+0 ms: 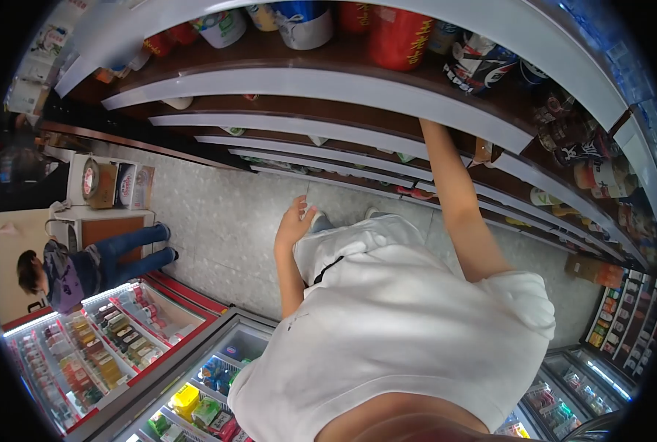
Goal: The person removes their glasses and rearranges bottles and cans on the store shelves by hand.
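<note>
While the right arm (457, 184) goes in under a long white shelf edge (328, 85), the right hand is hidden, so I cannot tell if it is holding something. The left hand (291, 221) is down by the white shirt (417, 317), with loose, bent fingers and nothing seen in it. A small brown packet (483, 151) is on the shelf below, near the right arm and to its right. Up above are a round red tub with yellow writing (402, 37) and a black, white and red Pepsi pack (479, 65).

To reach in well, I think the arm should go in slow and flat, so it does not bump the shelf edge. It would be good to feel for one thing, wrap the fingers around its middle, and bring it straight out. Keeping the elbow away from the brown packet should help, because a knock could tip it over.
</note>
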A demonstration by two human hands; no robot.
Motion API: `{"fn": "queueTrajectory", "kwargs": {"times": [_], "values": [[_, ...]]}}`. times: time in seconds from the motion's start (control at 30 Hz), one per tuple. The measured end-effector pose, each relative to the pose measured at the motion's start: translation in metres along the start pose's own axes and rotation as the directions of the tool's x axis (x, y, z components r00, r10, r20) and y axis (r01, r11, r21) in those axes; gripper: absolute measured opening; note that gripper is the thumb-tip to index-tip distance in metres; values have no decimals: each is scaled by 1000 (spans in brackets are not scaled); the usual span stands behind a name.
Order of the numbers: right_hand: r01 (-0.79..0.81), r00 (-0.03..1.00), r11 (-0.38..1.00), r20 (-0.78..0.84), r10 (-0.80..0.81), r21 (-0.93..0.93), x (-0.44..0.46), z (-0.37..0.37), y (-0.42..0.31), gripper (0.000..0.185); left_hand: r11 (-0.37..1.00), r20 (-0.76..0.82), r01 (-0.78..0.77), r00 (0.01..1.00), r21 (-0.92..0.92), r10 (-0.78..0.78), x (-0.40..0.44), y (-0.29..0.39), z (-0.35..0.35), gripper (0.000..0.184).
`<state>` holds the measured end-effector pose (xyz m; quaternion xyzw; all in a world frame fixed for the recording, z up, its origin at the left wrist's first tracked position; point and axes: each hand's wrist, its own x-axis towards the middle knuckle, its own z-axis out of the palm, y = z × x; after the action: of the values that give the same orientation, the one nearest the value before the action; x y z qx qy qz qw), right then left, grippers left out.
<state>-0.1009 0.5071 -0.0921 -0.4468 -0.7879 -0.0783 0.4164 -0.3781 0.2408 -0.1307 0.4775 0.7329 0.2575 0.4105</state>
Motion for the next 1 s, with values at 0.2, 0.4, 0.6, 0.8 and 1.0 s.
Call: {"fn": "queueTrajectory", "kwargs": {"times": [0.2,0.4,0.6,0.8,1.0], "values": [[-34,999,995,20,36,-91,4,1,3,24,997,71,-72,995,3,72,16,-26,-26,55],[-428,903,837,207,377,341,9,-57,-31,32,982,177,-182,969,51,171,60,-43,-37,55],[-558,830,767,202,521,315,-10,-95,-17,50,975,243,-215,945,-49,220,73,-29,-49,57],[-659,743,635,216,634,403,-15,-100,8,64,965,262,-240,929,-108,260,70,-65,-66,56],[-560,790,734,-20,613,385,-17,-90,-2,60,970,197,-180,958,-163,210,71,-119,-88,58]]}}
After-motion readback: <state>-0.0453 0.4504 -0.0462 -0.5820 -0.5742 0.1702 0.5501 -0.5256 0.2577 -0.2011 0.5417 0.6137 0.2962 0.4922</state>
